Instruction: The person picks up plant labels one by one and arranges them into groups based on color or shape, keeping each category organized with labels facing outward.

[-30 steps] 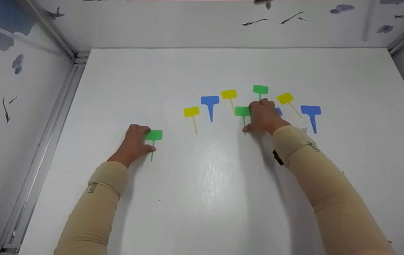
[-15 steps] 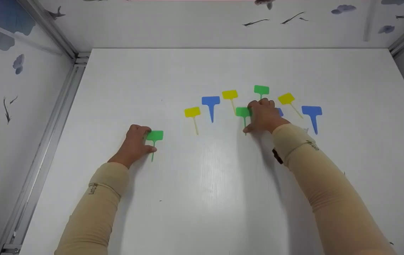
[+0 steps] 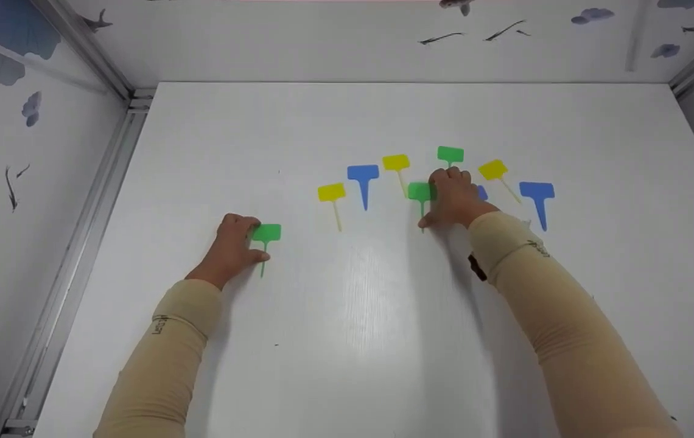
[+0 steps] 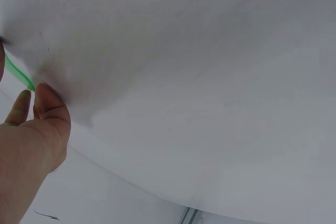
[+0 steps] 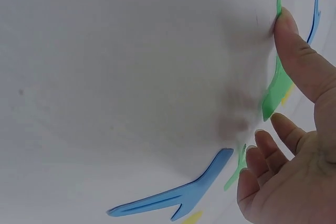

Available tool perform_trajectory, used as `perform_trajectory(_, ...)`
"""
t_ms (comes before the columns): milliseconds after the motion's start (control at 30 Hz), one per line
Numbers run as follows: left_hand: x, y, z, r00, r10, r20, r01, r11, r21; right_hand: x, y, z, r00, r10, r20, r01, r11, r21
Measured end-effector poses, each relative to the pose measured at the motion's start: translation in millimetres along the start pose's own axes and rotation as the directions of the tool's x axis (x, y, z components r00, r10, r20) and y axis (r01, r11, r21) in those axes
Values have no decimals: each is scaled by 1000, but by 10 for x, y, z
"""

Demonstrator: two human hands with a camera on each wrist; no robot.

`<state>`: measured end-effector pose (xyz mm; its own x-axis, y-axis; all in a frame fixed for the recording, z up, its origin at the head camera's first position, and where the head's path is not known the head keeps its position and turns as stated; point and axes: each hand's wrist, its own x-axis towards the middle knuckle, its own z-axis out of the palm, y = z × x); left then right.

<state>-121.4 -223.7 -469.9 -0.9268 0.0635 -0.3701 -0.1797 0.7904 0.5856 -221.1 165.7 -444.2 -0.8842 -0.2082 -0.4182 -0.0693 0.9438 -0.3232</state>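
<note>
In the head view, my left hand [image 3: 235, 246] touches a green T-shaped plant label [image 3: 267, 232] flat on the white table, fingers at its head and thumb on its thin stem. The left wrist view shows this label's green edge [image 4: 18, 73] beside the fingertips. Farther right, my right hand [image 3: 456, 198] touches another green plant label [image 3: 420, 191]. Its thumb presses near the stem's end, and the index fingertip is right at the head's corner in the right wrist view. A blue label [image 5: 197, 190] lies beyond those fingers, mostly hidden by the hand in the head view.
Around my right hand lie a third green label [image 3: 450, 154], a blue label [image 3: 537, 190] and a yellow one [image 3: 493, 170]. Between the hands are two yellow labels [image 3: 331, 192] and a blue one [image 3: 363, 173]. Printed walls edge the table [image 3: 347, 365] behind and left.
The green label under my right hand has shifted slightly to the right, closer into the fingers. My left hand and its label keep their place.
</note>
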Motion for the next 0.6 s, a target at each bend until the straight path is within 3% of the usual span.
perform_trajectory(333,1,-13,-1,1000,7,-4,-7,1000,5,-1,-51,12,1000,23,7,-23,996,87)
perform_trajectory(600,-13,-1,-12,1000,16,-1,-16,1000,-23,-7,-20,-6,999,-11,33,5,986,166)
